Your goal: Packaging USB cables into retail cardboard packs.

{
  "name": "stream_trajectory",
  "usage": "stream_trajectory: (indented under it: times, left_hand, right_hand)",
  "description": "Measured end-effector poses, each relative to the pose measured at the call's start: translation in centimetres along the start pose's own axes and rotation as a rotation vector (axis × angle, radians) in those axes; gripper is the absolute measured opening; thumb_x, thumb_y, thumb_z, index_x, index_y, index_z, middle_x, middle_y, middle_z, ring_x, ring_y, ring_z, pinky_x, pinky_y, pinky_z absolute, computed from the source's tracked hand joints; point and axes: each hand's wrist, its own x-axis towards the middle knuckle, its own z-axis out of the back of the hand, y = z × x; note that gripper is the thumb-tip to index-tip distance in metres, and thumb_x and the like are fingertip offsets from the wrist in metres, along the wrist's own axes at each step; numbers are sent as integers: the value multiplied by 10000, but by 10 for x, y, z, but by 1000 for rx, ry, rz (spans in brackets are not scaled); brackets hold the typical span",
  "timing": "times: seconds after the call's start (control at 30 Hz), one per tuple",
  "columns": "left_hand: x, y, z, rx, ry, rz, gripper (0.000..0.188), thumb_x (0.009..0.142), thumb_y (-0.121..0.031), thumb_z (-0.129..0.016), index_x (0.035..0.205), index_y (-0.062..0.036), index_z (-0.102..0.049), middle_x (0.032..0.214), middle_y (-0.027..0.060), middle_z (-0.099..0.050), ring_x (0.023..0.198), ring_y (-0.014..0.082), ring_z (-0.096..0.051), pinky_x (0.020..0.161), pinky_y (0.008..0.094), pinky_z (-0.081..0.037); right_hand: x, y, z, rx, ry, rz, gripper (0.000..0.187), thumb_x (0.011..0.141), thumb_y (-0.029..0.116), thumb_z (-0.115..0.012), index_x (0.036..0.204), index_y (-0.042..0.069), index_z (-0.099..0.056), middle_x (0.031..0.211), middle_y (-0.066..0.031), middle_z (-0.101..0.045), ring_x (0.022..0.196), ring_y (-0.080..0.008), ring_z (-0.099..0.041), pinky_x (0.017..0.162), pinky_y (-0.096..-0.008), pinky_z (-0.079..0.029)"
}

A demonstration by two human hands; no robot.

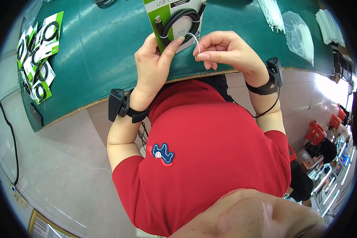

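My left hand grips a white and green packaging card, thumb pressed on its front and fingers behind it. Mounted on the card is a coiled black cable, its plug ends pointing up. A thin white cable tie arches from beside my left thumb to my right hand. There, my right thumb and index finger pinch its end. The other end of the tie is hidden at the card. Both hands are just above the near edge of the green table.
Several carded black cables lie piled at the table's left. On the right are a bunch of loose white ties, a clear bag of ties and another white bundle. A dark coiled cable lies at the far edge.
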Motion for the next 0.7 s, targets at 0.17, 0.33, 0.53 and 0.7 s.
stream_trajectory:
  times: [0.17,0.33,0.53,0.7]
  left_hand:
    - [1,-2,-2,4,2,-11,228,887,-178,-722,972,18,-640,804,25,-661,696,62,-569,615,227,-470]
    - [2,-6,-4,-133,20,105,243,890,-184,-720,994,20,-637,839,38,-676,724,68,-589,644,227,-484]
    - [4,-2,-2,-244,63,188,252,902,-176,-706,1032,25,-628,909,61,-698,794,80,-625,705,228,-502]
    - [4,0,-2,-316,86,240,248,911,-170,-696,1057,18,-625,955,64,-700,831,87,-636,717,236,-510]
  right_hand:
    - [2,-9,5,113,4,-14,116,889,99,-677,946,2,-651,851,-78,-673,623,-80,-602,538,-202,-458]
    - [3,-9,3,154,-64,9,150,894,117,-675,997,16,-633,842,-73,-673,617,-79,-603,530,-193,-450]
    - [6,-16,2,46,-149,77,167,892,129,-682,1021,35,-629,844,-52,-672,644,-71,-603,551,-179,-447]
    - [5,-8,-1,0,-144,96,190,876,141,-702,1027,34,-659,854,-39,-680,698,-71,-624,583,-186,-467]
